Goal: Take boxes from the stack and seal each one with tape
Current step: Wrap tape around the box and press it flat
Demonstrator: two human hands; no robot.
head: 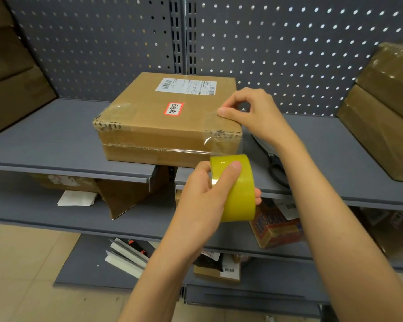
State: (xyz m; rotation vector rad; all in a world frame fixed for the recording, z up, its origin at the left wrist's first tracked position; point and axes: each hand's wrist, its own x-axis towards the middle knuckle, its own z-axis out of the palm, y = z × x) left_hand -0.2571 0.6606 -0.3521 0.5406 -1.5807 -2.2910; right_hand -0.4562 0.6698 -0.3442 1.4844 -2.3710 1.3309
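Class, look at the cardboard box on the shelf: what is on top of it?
On the cardboard box lie a white shipping label, a red-bordered sticker and clear tape, pressed at the near right corner by the right hand. Its contents are hidden.

i see two bare forearms reaching in from the lower edge, no sleeves, no gloves, no watch or rings showing. my left hand (pixel 203 196) and right hand (pixel 254 112) both have short, plain, unpainted nails.
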